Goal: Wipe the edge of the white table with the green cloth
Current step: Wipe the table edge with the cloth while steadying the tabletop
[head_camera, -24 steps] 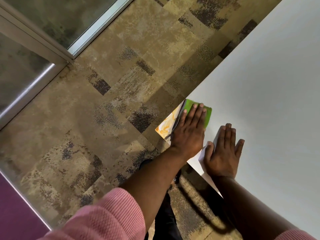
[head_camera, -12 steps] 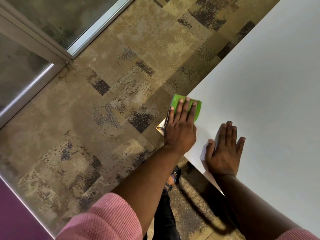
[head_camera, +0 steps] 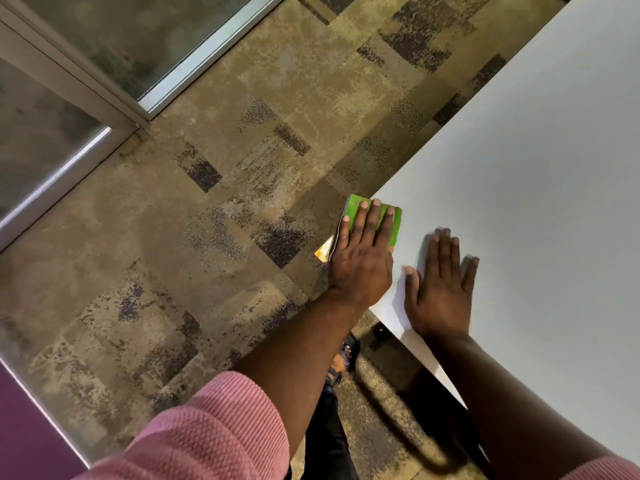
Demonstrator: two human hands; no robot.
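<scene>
The green cloth (head_camera: 397, 224) lies folded over the left edge of the white table (head_camera: 540, 188), near its front corner. My left hand (head_camera: 363, 263) presses flat on the cloth, fingers stretched forward across it. An orange-and-white part of the cloth (head_camera: 322, 251) hangs off the edge beside that hand. My right hand (head_camera: 439, 289) rests flat on the bare tabletop just to the right, fingers spread, holding nothing.
Patterned brown carpet (head_camera: 214, 237) fills the floor left of the table. A glass partition with a metal frame (head_camera: 114, 98) runs across the upper left. A purple surface (head_camera: 20, 427) is at the lower left. My sandalled foot (head_camera: 343, 358) shows below the table corner.
My left hand has slid the green cloth forward and to the left along the table edge, and less of the orange-and-white part shows. My right hand has stayed flat in about the same place.
</scene>
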